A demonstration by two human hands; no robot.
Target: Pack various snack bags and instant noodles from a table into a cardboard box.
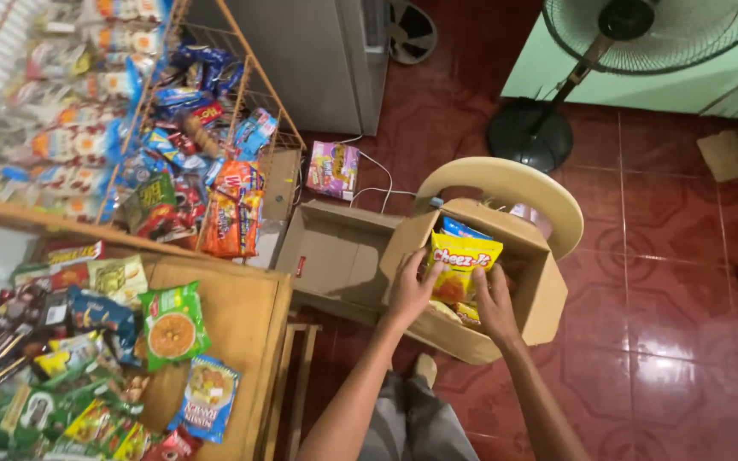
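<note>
Both of my hands reach into an open cardboard box (540,299) that rests on a cream plastic chair (548,201). A yellow snack packet (463,266) stands upright in the box. My left hand (412,286) grips its left edge and my right hand (494,300) holds its lower right side. More packets, one blue (463,229), lie in the box behind and under it.
A wooden counter (237,324) at left carries several snack packets, among them a green one (172,323). A wire rack (207,137) with hanging packets stands behind it. An empty cardboard box (335,256) lies on the red tiled floor, and a standing fan (557,111) is behind the chair.
</note>
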